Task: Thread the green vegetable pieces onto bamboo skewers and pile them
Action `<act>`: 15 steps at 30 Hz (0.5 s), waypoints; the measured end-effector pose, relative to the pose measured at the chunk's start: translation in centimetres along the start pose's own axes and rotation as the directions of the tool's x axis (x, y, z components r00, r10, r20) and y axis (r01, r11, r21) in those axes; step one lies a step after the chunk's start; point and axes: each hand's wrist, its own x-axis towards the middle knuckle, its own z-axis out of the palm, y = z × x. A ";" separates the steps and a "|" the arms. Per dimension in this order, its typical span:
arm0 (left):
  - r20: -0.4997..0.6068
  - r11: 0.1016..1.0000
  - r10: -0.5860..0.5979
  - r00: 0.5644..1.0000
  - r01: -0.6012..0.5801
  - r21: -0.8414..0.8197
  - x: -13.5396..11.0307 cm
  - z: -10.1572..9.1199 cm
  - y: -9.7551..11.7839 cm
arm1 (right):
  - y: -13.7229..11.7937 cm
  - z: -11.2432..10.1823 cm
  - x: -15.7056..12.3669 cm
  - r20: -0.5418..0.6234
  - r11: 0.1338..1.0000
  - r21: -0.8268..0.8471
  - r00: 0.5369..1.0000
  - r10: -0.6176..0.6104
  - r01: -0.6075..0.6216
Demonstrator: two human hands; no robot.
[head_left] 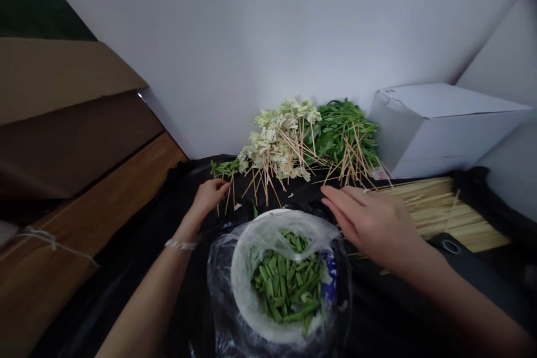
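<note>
My left hand point(211, 197) has its fingers pinched at a thin bamboo skewer point(227, 201), beside the left end of the heap, where skewered green pieces point(225, 168) lie. My right hand point(371, 221) hangs palm inward above the loose skewers, its fingers pressed together; whatever they may hold is hidden. Between my forearms stands a white bowl point(241, 291) with a blue pattern, lined with a clear plastic bag point(220, 279). Cut green bean pieces point(283, 285) fill its bottom, and part of the bag folds over them.
Behind the bowl lie skewered pale cabbage pieces point(272, 140) and skewered leafy greens point(346, 123). Many bare skewers point(436, 207) are spread at right by a dark flat case point(474, 263). A white box point(453, 128), a cardboard box point(75, 140) and black plastic sheeting point(138, 246) surround them.
</note>
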 end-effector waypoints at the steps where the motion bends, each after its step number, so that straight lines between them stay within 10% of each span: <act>1: 0.025 0.999 0.036 0.999 -0.035 -0.037 -1.6 -0.5 0.6 | 0.8 0.0 0.1 0.105 0.999 0.001 0.994 0.036 -0.036; 3: 0.055 0.987 0.114 0.992 -0.106 -0.120 -5.6 -1.5 1.8 | 2.4 0.3 0.2 0.365 0.994 -0.009 0.925 0.105 -0.109; 6: 0.187 0.927 0.258 0.948 -0.188 -0.326 -12.3 -2.0 3.8 | 4.3 1.7 0.2 0.722 0.982 -0.111 0.666 0.186 -0.154; 10: 0.372 0.886 0.402 0.836 -0.253 -0.389 -18.1 -0.5 5.3 | 5.4 4.8 -0.4 0.829 0.979 -0.138 0.524 0.196 -0.148; 15: 0.322 0.881 0.471 0.822 -0.418 -0.222 -18.9 3.2 5.3 | 5.8 7.7 -1.5 0.887 0.968 -0.193 0.393 0.242 -0.160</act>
